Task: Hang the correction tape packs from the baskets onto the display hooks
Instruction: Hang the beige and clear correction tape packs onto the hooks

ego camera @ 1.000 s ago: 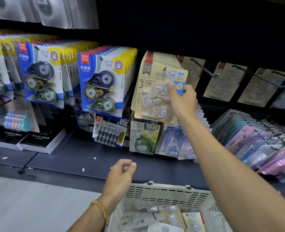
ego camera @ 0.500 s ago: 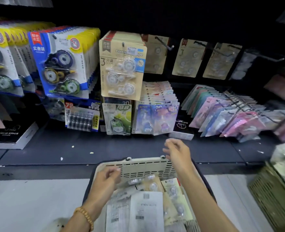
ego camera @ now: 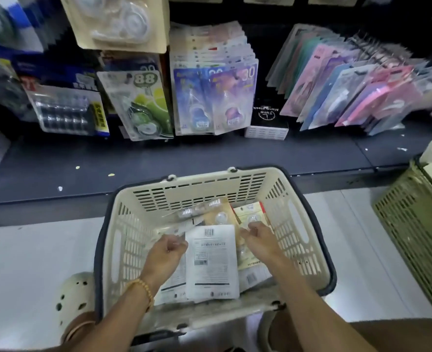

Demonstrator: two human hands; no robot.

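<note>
A cream basket (ego camera: pixel 297 224) with a dark handle stands on the floor below the shelf. Several correction tape packs lie in it. One white pack (ego camera: pixel 211 260) lies back side up with its barcode showing, and beige packs (ego camera: pixel 222 214) lie behind it. My left hand (ego camera: pixel 168 252) is inside the basket at the white pack's left edge, fingers curled; whether it pinches anything is unclear. My right hand (ego camera: pixel 259 237) hovers over the beige packs on the right with loosely curled fingers. A beige three-roll pack (ego camera: pixel 119 21) hangs on a hook at the top left.
Rows of other stationery packs (ego camera: pixel 214 97) hang above a dark shelf ledge (ego camera: pixel 209 153). Pastel packs (ego camera: pixel 357 87) fan out on hooks to the right. A green basket (ego camera: pixel 412 237) stands at the right edge. A cream clog (ego camera: pixel 75 301) is beside the basket.
My right hand let go of the beige pack on the hook and dropped into the basket. My view tilted down. My left hand reached deeper into the basket.
</note>
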